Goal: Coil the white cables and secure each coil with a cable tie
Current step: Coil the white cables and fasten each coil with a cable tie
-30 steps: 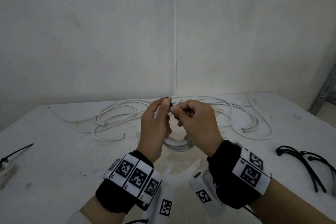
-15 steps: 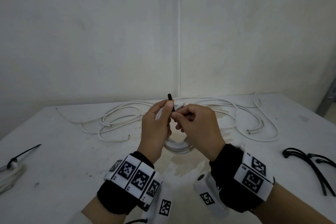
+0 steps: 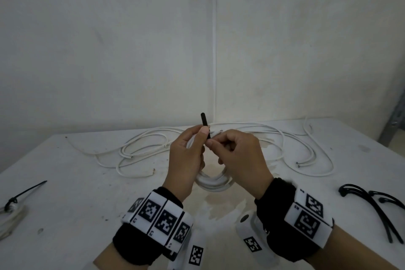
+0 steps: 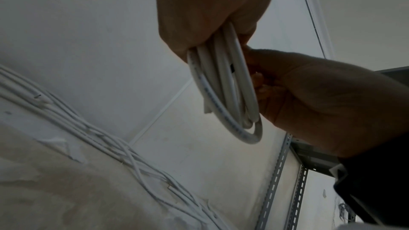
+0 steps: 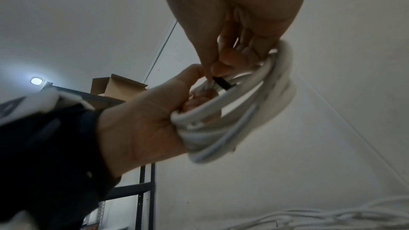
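Both hands are raised above the white table (image 3: 65,204), holding a small coil of white cable (image 3: 213,182) between them. My left hand (image 3: 188,155) grips the coil (image 4: 228,90), its thumb against a black cable tie (image 3: 205,124) whose tail sticks straight up. My right hand (image 3: 236,153) pinches the tie (image 5: 223,83) at the coil (image 5: 250,107) with thumb and forefinger. Several loose white cables (image 3: 140,149) lie spread behind the hands. The tie's head is hidden by the fingers.
A bunch of spare black cable ties (image 3: 372,206) lies at the right. At the left edge sits a tied cable coil (image 3: 11,219) with a black tie tail. Walls close off the back; a metal rack (image 3: 394,123) stands at the right.
The black tie tail has risen further out above my left thumb, from just a tip to a clear upright length. The hands stayed together in the same spot.
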`<state>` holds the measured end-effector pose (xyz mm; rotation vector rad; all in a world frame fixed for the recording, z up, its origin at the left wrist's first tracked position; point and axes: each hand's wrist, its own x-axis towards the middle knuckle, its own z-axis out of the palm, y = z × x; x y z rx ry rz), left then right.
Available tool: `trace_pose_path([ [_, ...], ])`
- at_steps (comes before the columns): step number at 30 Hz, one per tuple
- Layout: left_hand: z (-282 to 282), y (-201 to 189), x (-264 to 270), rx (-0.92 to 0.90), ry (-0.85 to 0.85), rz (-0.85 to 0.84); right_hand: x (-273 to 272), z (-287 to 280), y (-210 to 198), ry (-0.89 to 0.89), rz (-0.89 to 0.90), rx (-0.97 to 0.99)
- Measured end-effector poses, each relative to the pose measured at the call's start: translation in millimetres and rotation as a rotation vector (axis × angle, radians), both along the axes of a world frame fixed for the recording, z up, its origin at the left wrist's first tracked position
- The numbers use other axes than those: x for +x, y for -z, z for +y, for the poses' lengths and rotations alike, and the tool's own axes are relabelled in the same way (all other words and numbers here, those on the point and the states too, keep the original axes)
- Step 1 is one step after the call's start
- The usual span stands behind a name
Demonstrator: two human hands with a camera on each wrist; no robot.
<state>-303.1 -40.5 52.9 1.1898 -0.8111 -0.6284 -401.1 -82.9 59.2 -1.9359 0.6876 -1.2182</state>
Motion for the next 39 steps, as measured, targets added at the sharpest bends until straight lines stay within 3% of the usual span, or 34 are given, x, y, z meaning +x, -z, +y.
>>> trace_pose_path([
  [6, 7, 0, 8, 0.018, 0.036, 0.004, -9, -13, -16, 0.010, -0.095, 0.016],
  [11, 10, -1, 3, 0.048, 0.083, -0.048, -8, -23, -28, -0.130, 0.103, 0.012],
  [15, 12, -4, 0, 0.043, 0.120, -0.080, -7, -23, -28, -0.167, 0.141, -0.049],
  [22, 11, -3, -7, 0.050, 0.151, -0.136, -6, -24, -36, -0.038, -0.040, -0.063],
  [28, 13, -4, -3, 0.029, 0.118, -0.146, -14, -22, -26, -0.193, 0.058, 0.011],
  [33, 12, -5, -7, 0.015, 0.117, -0.171, -14, -18, -22, -0.083, 0.052, -0.128],
  [39, 12, -5, -12, -0.035, 0.123, -0.238, -13, -21, -21, 0.008, 0.048, -0.153],
])
